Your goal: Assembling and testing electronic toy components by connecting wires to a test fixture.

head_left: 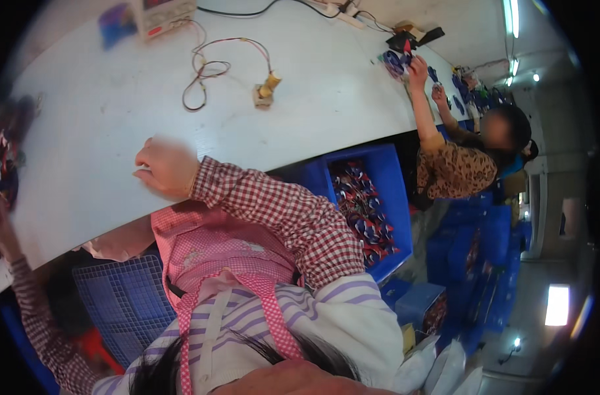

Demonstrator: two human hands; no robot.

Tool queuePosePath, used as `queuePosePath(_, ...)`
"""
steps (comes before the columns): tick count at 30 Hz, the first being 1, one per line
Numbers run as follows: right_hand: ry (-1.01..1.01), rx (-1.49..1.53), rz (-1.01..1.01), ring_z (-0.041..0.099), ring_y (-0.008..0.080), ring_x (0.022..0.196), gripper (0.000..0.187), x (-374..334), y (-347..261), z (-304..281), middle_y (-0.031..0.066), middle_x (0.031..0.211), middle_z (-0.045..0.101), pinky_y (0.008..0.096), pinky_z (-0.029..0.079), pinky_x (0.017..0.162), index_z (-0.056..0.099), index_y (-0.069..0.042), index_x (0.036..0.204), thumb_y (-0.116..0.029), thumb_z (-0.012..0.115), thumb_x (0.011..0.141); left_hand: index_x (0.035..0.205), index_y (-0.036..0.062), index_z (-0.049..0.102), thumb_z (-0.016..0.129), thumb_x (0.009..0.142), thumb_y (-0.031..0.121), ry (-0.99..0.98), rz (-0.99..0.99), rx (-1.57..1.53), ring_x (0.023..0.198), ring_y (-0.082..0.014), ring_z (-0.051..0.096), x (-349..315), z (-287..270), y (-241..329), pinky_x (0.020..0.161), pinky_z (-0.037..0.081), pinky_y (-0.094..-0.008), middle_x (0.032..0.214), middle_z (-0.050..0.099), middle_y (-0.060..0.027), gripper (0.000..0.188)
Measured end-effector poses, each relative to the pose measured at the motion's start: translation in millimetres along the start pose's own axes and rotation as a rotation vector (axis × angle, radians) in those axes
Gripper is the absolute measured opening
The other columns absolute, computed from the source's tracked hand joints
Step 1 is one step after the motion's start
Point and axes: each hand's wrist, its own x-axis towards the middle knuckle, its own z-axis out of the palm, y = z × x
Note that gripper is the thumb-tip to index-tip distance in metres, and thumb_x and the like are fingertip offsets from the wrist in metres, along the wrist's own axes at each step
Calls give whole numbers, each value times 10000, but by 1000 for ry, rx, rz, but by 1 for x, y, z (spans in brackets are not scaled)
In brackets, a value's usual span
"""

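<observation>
My left hand (2, 234) reaches to the table's far left edge, right beside a heap of small red, white and dark blue pieces (7, 155). Its fingers are dim and partly lost at the picture's rim. Closer to the middle, my right hand (170, 170) rests at the front edge of the white table (116, 131). Its fingers are curled in, with the thumb near the index finger. Part of that hand is blurred, and whatever it may hold cannot be made out. A red checked sleeve covers the right forearm.
Beyond my right hand, a thin wire (211, 64) runs to a small yellowish device (265, 92). A boxy instrument (162, 16) stands at the back. To the right, a blue bin (400, 197) holds many pieces; a co-worker (461, 164) handles similar ones. A blue crate (122, 296) stands below.
</observation>
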Motion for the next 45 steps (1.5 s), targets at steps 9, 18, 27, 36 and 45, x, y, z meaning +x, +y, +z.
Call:
queuePosePath(9,25,-42,31,569,262,686,246,-99,0,-120,113,803,548,328,486,615,586,-24,949,-143,728,788,1151,6,538,687,718,-44,-751,626,-595,975,-328,555,-118,79,385,798,482,-372,1109,506,-194,461)
queuePosePath(18,393,-126,562,526,60,777,123,-165,23,-226,17,865,573,210,451,688,573,7,1020,-79,582,933,1065,-10,559,632,815,-22,-569,281,-917,783,-177,557,-114,185,465,691,478,-280,1003,519,-107,261)
queuePosePath(27,757,-47,888,527,81,763,294,-154,108,-318,27,864,592,231,449,650,602,15,1040,-259,600,933,1065,12,580,637,849,59,-835,307,-870,728,-225,612,-135,182,474,636,492,-306,847,593,-125,228)
queuePosePath(36,215,-701,845,576,304,1132,541,-57,288,-403,181,1183,630,414,433,959,591,-47,1240,-421,538,853,1102,28,588,635,866,90,-971,277,-992,703,-185,604,-153,188,555,641,492,-287,821,600,-104,248)
queuePosePath(45,200,108,1024,531,99,556,355,-86,243,-392,35,741,608,233,420,491,636,44,1080,-232,687,863,1314,26,447,658,848,137,-758,40,-984,762,-170,577,-124,247,622,662,497,-294,908,586,-97,524)
